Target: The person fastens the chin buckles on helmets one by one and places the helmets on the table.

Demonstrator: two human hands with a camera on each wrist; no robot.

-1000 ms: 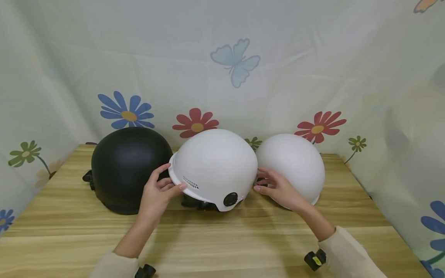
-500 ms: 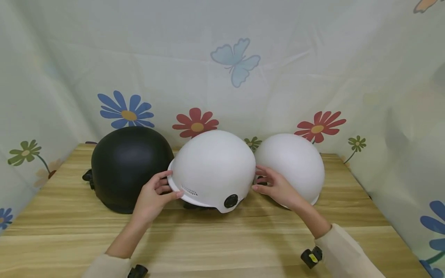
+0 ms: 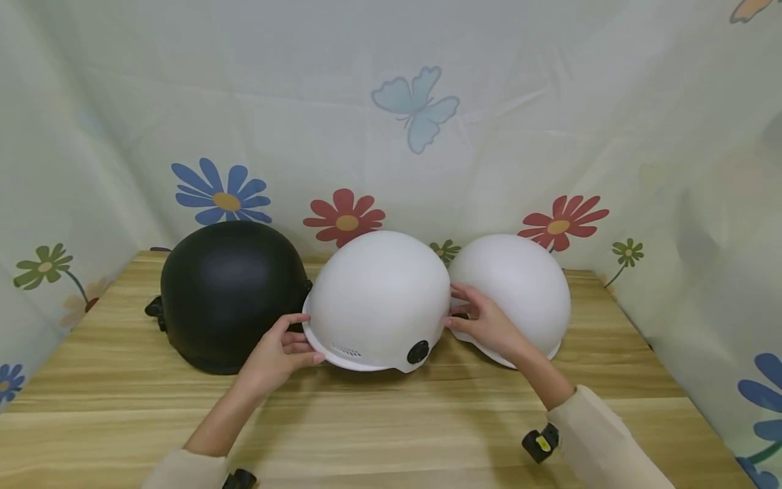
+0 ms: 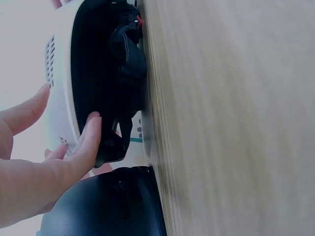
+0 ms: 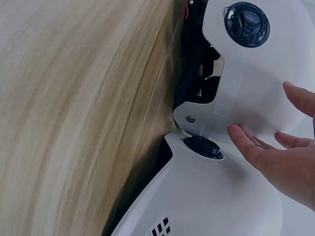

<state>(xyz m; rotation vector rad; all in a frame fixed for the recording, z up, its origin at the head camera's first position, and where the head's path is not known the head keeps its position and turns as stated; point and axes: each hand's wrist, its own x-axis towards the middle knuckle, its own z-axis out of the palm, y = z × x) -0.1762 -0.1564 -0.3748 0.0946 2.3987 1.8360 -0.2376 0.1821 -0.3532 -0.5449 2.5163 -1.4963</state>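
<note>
A white helmet (image 3: 379, 292) with a round black side dial and a vented front stands in the middle of the table in the head view. My left hand (image 3: 277, 353) holds its brim at the left, thumb on the outer shell. In the left wrist view, black straps (image 4: 129, 59) hang within its dark inside, close to the tabletop. With nearly straight fingers spread, my right hand (image 3: 489, 326) touches the helmet's right end. Behind that hand sits a second white helmet (image 3: 519, 285). To the left is a matte black helmet (image 3: 229, 292).
The wood-grain table (image 3: 391, 428) runs in front of the helmets. A pale curtain (image 3: 293, 122) with printed flowers and a butterfly closes off the back and sides. All three helmets stand close together in a row.
The middle helmet's brim has tipped down to lie nearly level, hiding the straps below it in the head view. Its dial has shifted slightly right. My left hand has lowered with the brim.
</note>
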